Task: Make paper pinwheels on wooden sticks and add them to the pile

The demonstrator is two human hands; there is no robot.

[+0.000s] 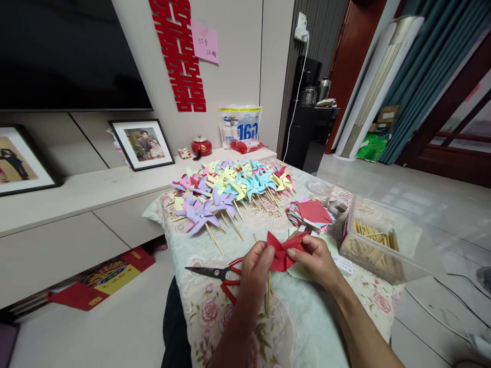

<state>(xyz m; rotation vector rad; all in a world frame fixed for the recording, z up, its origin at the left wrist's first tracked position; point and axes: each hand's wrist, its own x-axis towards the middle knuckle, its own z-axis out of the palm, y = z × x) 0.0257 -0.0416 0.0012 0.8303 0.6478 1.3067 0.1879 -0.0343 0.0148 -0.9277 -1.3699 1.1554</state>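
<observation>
Between my two hands is a red paper pinwheel [282, 254] with its blades folded in toward the middle. My left hand [259, 263] pinches its left side, fingers closed. On the right side, my right hand [312, 255] grips the paper, its thumb close to the centre. Wooden sticks [268, 301] show below the pinwheel; whether one is joined to it I cannot tell. Red-handled scissors [217, 273] lie beside my left hand, blades pointing left. Behind my right hand lie pale green paper sheets [328, 240] and a small white box [342, 264].
Finished pastel pinwheels [233, 181] on sticks pile up at the table's far side. A stack of coloured paper squares [312, 212] lies right of them. At the right, a clear plastic bin [374, 245] holds short wooden sticks. The flowered tablecloth [215, 317] covers the table.
</observation>
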